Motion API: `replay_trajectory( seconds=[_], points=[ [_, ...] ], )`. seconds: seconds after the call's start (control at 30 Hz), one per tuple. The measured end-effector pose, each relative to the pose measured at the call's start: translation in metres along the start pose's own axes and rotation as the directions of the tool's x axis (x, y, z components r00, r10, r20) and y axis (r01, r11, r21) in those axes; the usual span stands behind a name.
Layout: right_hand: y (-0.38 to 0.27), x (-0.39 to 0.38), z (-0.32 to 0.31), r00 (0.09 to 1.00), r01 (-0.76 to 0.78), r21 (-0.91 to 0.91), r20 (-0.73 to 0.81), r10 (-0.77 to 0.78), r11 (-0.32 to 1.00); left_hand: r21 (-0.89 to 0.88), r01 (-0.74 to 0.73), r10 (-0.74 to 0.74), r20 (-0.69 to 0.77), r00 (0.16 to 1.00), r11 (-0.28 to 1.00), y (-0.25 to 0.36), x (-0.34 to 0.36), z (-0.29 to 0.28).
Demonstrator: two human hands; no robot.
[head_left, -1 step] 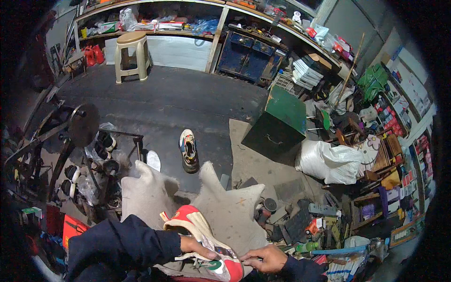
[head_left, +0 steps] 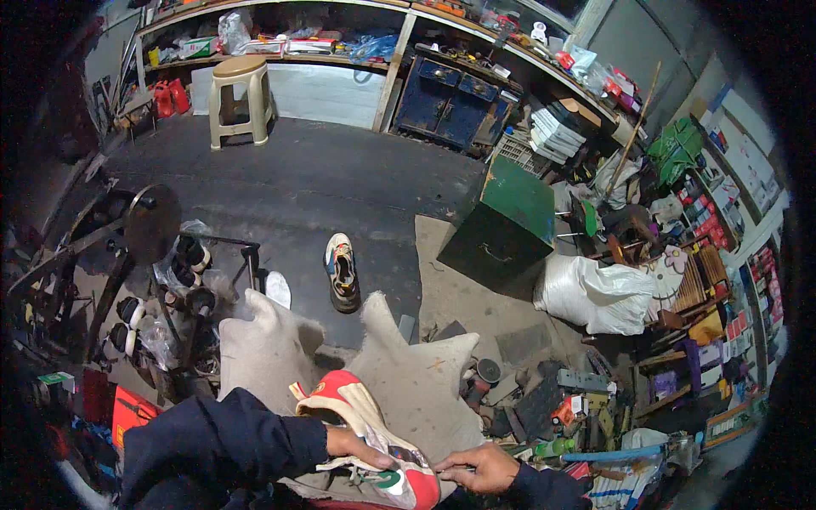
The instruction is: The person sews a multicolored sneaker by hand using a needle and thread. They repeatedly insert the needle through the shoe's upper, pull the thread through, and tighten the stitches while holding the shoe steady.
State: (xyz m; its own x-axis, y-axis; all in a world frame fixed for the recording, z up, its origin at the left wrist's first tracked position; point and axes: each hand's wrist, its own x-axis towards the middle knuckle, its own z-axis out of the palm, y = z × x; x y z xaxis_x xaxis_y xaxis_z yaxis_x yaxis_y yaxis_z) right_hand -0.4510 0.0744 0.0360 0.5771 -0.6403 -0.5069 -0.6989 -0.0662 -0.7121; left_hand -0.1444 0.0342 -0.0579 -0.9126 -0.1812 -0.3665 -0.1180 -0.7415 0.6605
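Note:
A cream sneaker [head_left: 371, 414] with a red heel and toe and a green patch lies on its side over my lap, its heel pointing away from me. My left hand [head_left: 360, 448] grips it around the middle, thumb laid along the upper. Close by the red toe, my right hand [head_left: 483, 467] is closed in a pinch at the edge of the upper; whatever sits between those fingertips is too small to make out. Under the shoe spreads a pale, ragged-edged cloth [head_left: 425, 374] across my knees. A similar sneaker [head_left: 342, 274] stands alone on the dark floor ahead.
At the left stands a black metal machine with a round wheel [head_left: 153, 225], several shoes beside it. A green box [head_left: 501, 225] and a white sack [head_left: 595, 293] are on the right. Loose tools and a green bottle [head_left: 554, 448] crowd my right side. A stool [head_left: 240, 102] is farther off.

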Motion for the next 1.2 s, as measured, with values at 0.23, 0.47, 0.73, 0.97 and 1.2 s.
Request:
replay_trajectory(
  seconds=[0.23, 0.47, 0.73, 0.97, 1.2],
  points=[
    [0.002, 0.003, 0.010, 0.997, 0.044, 0.076, -0.067, -0.039, 0.996, -0.073, 0.004, 0.002, 0.081, 0.997, 0.997, 0.000, -0.002, 0.001],
    [0.028, -0.001, 0.057, 0.953, -0.143, 0.526, -0.156, 0.260, 0.839, -0.214, 0.082, -0.080, 0.020, 0.997, 0.973, 0.002, -0.005, -0.001],
    [0.012, -0.002, 0.045, 0.980, -0.077, 0.153, -0.169, 0.103, 0.985, -0.069, -0.078, 0.080, 0.028, 0.996, 0.995, -0.010, 0.000, -0.013],
    [-0.005, 0.019, 0.007, 0.953, -0.275, 0.391, 0.234, 0.194, 0.878, -0.030, -0.165, 0.166, 0.037, 0.985, 0.986, -0.015, -0.002, -0.014],
    [0.016, 0.028, 0.028, 0.985, -0.172, 0.390, 0.089, 0.149, 0.904, 0.053, -0.113, 0.113, 0.001, 0.994, 0.992, -0.010, -0.008, -0.015]
  ],
)
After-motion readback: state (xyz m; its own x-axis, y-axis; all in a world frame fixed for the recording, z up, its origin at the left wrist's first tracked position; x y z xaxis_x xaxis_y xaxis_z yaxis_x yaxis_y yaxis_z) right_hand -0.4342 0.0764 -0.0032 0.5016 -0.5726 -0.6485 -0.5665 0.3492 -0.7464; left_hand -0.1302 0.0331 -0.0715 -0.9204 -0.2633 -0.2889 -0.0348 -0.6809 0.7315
